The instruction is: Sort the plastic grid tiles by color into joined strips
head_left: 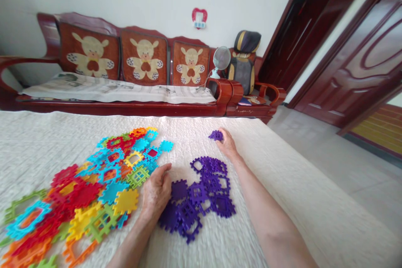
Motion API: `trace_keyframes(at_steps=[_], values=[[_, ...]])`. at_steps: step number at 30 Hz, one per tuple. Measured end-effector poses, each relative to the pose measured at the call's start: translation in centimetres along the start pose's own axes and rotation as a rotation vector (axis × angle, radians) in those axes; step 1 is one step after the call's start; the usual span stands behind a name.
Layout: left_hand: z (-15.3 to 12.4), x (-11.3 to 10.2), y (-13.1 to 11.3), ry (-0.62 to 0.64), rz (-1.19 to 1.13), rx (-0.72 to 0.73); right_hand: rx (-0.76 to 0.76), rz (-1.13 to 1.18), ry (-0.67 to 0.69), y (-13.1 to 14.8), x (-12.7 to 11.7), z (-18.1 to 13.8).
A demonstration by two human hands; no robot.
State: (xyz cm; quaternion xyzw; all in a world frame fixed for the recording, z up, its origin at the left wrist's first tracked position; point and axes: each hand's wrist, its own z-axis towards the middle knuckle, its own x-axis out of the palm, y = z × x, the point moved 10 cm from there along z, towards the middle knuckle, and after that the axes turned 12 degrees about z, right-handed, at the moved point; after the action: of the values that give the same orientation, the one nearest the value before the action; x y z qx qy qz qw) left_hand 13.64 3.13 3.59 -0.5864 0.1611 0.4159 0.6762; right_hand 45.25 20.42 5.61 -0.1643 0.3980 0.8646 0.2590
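My right hand (228, 144) is at the far right part of the covered table, its fingers closed on a purple window-patterned building tile (216, 135). Nearer to me lies a loose heap of purple tiles (197, 192), some overlapping, with toothed edges. Between that heap and a large mixed pile of coloured tiles (84, 192), my left hand (158, 188) rests low with its fingers curled. Whether anything is in the left hand is hidden. The mixed pile holds red, blue, yellow, green and orange tiles. A single blue tile (166, 146) lies at its right edge.
A cream quilted cloth (282, 201) covers the table. Behind it stands a dark red wooden sofa (163, 109) with bear cushions (144, 56). A small fan (221, 58) and a wooden armchair (251, 111) are to its right. Wooden doors (351, 50) stand at the right.
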Motion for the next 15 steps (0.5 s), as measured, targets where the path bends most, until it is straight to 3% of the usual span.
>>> trace_keyframes(at_steps=[12, 15], values=[[-0.1, 0.0, 0.1, -0.01, 0.0, 0.014, 0.05, 0.07, 0.057, 0.0, 0.2, -0.1], [0.0, 0.0, 0.0, -0.001, 0.007, 0.014, 0.041, 0.072, 0.02, 0.9, -0.4, -0.1]])
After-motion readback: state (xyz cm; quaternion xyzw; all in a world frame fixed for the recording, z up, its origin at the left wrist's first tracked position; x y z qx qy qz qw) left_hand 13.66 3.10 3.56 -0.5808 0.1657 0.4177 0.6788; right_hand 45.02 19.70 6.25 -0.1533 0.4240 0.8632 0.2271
